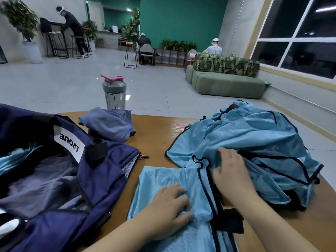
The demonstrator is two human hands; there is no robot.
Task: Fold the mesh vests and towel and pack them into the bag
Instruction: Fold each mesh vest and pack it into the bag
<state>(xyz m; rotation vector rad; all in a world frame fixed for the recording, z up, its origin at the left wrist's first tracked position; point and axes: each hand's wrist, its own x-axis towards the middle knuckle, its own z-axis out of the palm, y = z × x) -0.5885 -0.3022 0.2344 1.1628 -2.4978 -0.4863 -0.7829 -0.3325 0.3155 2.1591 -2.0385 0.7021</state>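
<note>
left hand: we see its grip spread flat on the flat vest
right hand: blurred, grip can't tell, on vest pile
bag: open, left on counter

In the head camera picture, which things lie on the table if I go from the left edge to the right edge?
Navy bag → crumpled blue towel → left hand pressing a flat mesh vest → right hand → heap of light blue mesh vests.
</note>
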